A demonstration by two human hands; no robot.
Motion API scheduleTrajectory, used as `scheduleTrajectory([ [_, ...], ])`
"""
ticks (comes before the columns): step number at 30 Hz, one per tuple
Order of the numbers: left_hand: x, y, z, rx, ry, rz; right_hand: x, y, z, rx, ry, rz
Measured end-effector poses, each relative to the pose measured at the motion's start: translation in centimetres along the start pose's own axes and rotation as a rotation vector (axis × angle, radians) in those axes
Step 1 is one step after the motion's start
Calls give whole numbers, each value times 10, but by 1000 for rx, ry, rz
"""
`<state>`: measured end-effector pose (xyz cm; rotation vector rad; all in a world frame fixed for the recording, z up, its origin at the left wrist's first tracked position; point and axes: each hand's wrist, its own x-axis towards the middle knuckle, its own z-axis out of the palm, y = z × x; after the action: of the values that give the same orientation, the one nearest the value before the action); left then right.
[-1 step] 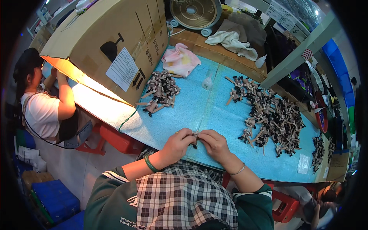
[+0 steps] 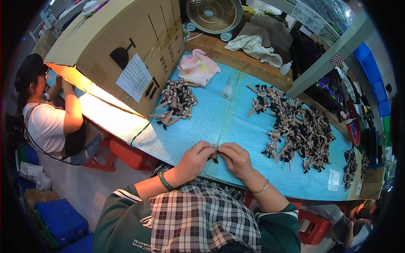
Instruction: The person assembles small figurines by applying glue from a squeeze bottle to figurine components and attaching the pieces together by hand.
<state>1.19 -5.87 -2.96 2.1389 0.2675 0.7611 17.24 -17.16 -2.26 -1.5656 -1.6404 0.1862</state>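
Close to the table's near edge, my left hand [image 2: 195,158] and my right hand [image 2: 237,161] meet with fingertips pinched together. Between them is a small figurine [image 2: 215,160], its dark lower end showing below the fingers; the rest is mostly covered. Ahead and to the left lies a smaller pile of figurines [image 2: 176,100], pinkish-beige and black, some with flat tan pieces sticking out. A much larger pile of similar figurines [image 2: 301,133] spreads over the right side of the blue table [image 2: 215,111].
A small clear squeeze bottle [image 2: 228,91] stands beyond my hands, near a pink cloth [image 2: 198,67]. On the left is a big cardboard box [image 2: 122,50], with a person [image 2: 52,122] seated past it. A fan [image 2: 214,14] and metal post [image 2: 333,59] stand at the back.
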Motion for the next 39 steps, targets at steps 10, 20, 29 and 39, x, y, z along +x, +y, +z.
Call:
scheduleTrajectory([
  [10, -4, -3, 3, 43, 2, 19, 3, -3, 1, 257, 58, 329],
  [20, 4, 5, 3, 134, -61, -104, 0, -6, -1, 101, 176, 290],
  [29, 6, 9, 7, 100, 60, -33, -4, -5, 3, 20, 116, 252],
  [39, 14, 2, 12, -19, 28, -105, -6, -4, -8, 117, 169, 273],
])
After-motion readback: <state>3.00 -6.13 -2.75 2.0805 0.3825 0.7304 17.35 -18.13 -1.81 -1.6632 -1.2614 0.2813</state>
